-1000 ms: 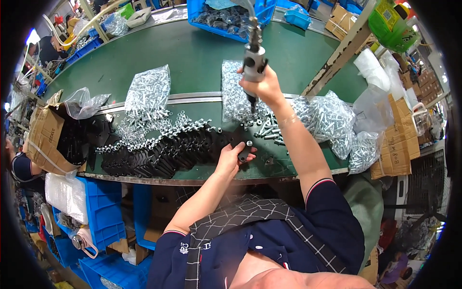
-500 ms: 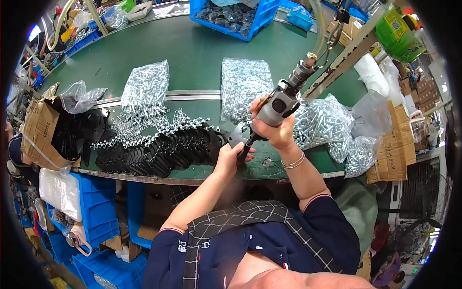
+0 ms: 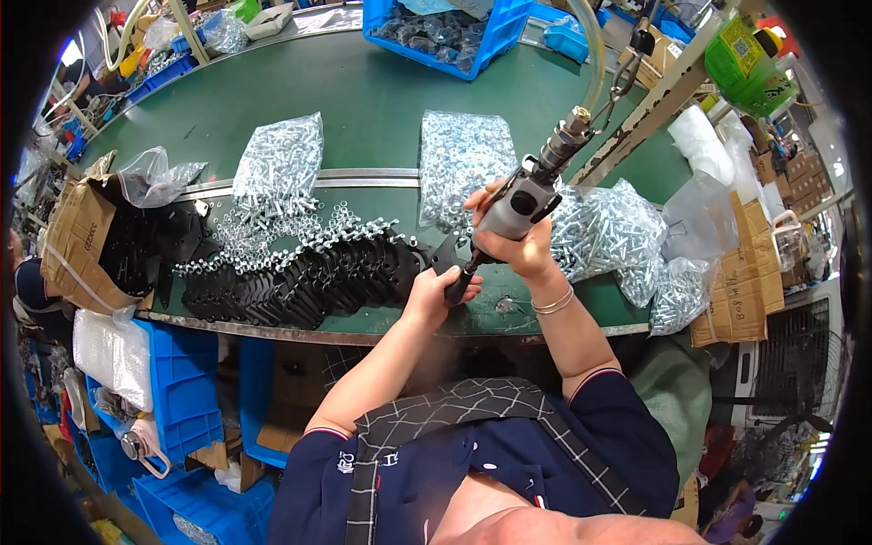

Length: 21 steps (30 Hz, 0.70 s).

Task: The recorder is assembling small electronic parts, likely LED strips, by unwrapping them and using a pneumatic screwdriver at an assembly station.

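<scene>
My right hand is wrapped round the grey body of an air screwdriver, which slants down to the left. Its dark tip end reaches my left hand, whose fingers are closed on a flat black metal plate with a notched edge. Where the tip meets the plate is hidden by my fingers. To the left, a long row of overlapping black plates lies along the bench's near side, small silver sleeves standing along its far edge. Loose silver sleeves are heaped behind the row.
Clear bags of silver hardware lie on the green bench. An open carton of black parts stands left. A blue crate sits at the back. The air hose and a slanted post rise at right.
The black plate in my left hand has tilted, so its face looks darker instead of bright. The screwdriver has shifted very slightly left; both hands keep their hold.
</scene>
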### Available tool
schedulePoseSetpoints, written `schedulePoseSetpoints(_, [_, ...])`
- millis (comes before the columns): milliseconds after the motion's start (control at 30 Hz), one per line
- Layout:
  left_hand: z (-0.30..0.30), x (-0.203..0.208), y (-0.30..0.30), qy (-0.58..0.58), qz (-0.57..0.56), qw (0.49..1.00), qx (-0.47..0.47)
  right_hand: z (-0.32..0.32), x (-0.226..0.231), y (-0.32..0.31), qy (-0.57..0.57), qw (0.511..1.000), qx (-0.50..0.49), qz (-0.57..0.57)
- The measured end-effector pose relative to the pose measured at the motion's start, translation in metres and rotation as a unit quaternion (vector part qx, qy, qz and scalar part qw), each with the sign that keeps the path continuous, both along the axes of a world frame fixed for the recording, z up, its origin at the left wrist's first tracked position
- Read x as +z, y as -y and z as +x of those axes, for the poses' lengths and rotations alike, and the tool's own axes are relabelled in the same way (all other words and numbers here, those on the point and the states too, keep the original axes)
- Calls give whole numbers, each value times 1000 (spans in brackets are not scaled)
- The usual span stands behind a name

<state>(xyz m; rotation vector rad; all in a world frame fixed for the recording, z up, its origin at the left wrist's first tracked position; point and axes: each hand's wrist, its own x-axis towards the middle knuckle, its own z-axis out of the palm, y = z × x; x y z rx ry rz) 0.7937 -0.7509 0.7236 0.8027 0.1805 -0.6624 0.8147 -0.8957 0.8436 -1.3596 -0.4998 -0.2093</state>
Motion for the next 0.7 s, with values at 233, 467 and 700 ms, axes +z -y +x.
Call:
schedulePoseSetpoints(233, [4,1,3,4,23,1000,-19,-1,-11,8,22,999,4,-47])
schedulePoseSetpoints(467, [0,0,-10,-10,13,1000,11,-7,-14,-3,26,998,-10,-53])
schedulePoseSetpoints(700, [-18,-9,8,27,-14,998,57,13,-55,32,24,996,12,82])
